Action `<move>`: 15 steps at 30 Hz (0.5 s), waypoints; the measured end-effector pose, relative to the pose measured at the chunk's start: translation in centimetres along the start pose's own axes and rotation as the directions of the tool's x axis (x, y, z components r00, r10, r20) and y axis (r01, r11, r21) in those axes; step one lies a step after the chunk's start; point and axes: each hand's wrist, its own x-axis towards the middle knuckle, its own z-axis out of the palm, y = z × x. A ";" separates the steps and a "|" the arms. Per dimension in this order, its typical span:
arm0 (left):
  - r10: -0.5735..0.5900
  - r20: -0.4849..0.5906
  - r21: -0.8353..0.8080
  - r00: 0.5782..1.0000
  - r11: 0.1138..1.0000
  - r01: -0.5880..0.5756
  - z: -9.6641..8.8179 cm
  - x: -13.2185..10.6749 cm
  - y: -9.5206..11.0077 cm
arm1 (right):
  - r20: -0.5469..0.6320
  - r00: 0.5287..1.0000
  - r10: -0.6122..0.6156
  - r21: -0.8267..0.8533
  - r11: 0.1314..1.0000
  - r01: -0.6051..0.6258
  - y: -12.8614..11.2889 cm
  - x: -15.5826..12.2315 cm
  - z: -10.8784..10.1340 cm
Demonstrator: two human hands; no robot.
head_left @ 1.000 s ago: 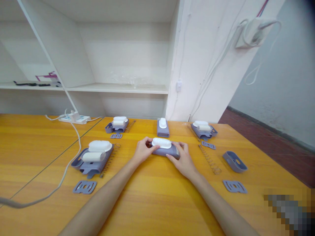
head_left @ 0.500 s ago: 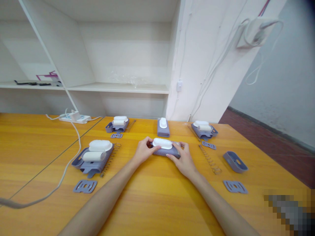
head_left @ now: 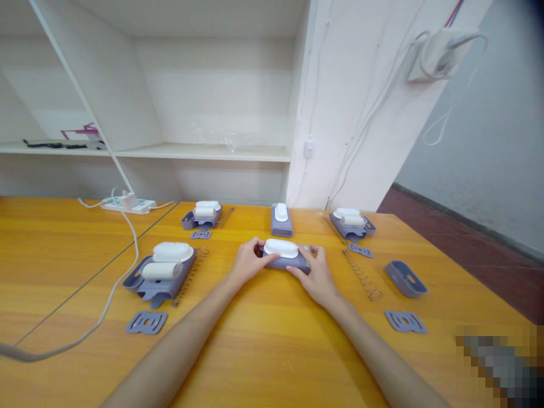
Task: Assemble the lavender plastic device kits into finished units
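Note:
A grey plastic housing with a white brush insert (head_left: 283,254) lies on the yellow table (head_left: 272,351) at the centre. My left hand (head_left: 249,262) grips its left end with curled fingers, thumb on the top edge. My right hand (head_left: 317,271) holds the right end, fingers wrapped over the grey shell. Both forearms reach in from the bottom of the view.
Other grey sets with white parts sit at the left (head_left: 164,271), far left-centre (head_left: 203,214), far centre (head_left: 281,219) and far right (head_left: 352,222). Springs (head_left: 361,275), flat grey plates (head_left: 145,322) and an empty grey shell (head_left: 405,279) lie about. A power strip (head_left: 127,203) with a white cable crosses the left.
Both hands stay on the housing. The left thumb has shifted slightly along the top edge; the piece sits nearly where it was.

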 end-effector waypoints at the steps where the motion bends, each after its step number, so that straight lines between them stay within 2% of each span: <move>1: 0.019 0.008 0.013 1.000 1.000 -0.019 -0.1 0.0 0.1 | 0.000 1.000 0.001 0.001 1.000 -0.001 0.0 0.0 0.0; 5: 0.064 0.028 0.053 0.998 0.996 -0.066 -0.2 -0.2 0.4 | -0.002 1.000 0.015 0.009 1.000 -0.015 -0.1 0.0 -0.1; 12: 0.035 0.002 0.131 0.999 0.991 -0.035 0.0 -0.3 0.6 | -0.006 0.999 0.040 0.021 0.999 -0.040 -0.2 0.0 0.0; 15: 0.062 0.001 0.124 0.998 0.990 -0.062 -0.1 -0.4 0.7 | -0.004 0.999 0.041 0.028 0.999 -0.041 -0.2 0.0 -0.1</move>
